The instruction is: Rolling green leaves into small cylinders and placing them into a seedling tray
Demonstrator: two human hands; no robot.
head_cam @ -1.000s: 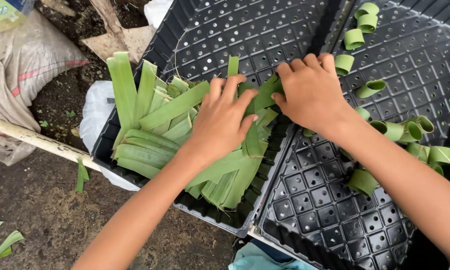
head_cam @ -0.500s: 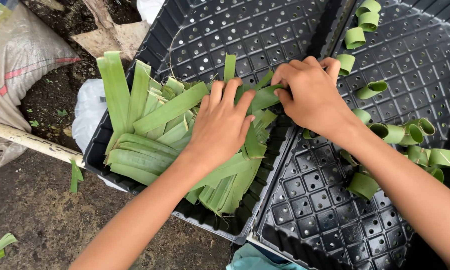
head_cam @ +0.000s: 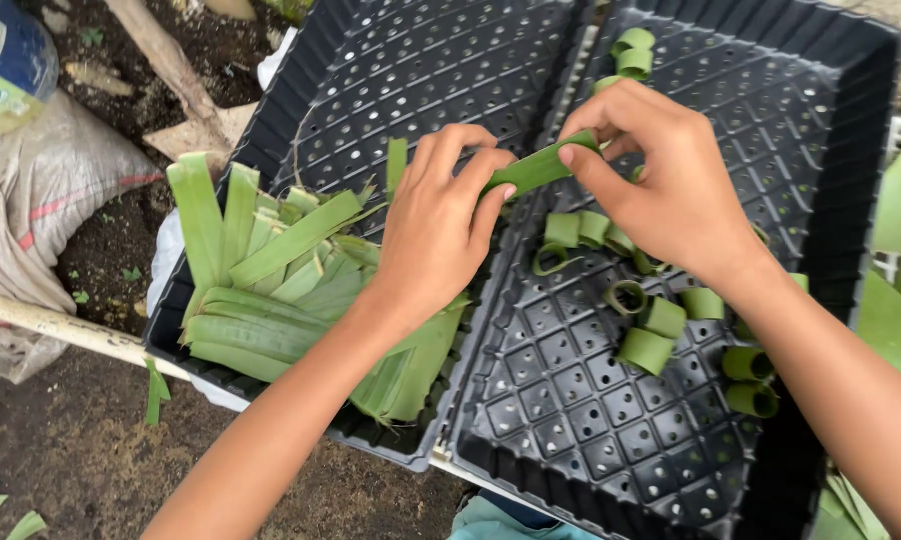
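Both hands hold one green leaf strip (head_cam: 537, 167) over the seam between two black perforated trays. My left hand (head_cam: 441, 225) pinches its lower left end; my right hand (head_cam: 661, 180) grips its upper right end. Under my left forearm, a pile of flat cut leaf strips (head_cam: 271, 290) lies in the left tray (head_cam: 371, 70). Several leaf strips rolled into small rings (head_cam: 651, 340) are scattered in the right tray (head_cam: 591, 440).
Dark soil ground (head_cam: 61, 460) lies to the left with a grey sack (head_cam: 41, 200), a pale stick (head_cam: 61, 330) and wood scraps (head_cam: 161, 60). Loose leaf bits (head_cam: 156, 390) lie on the soil. More green leaves (head_cam: 900, 300) show at the right edge.
Both hands have lifted off the leaf pile and moved right, now holding a single strip between them above the tray seam. The view has shifted closer.
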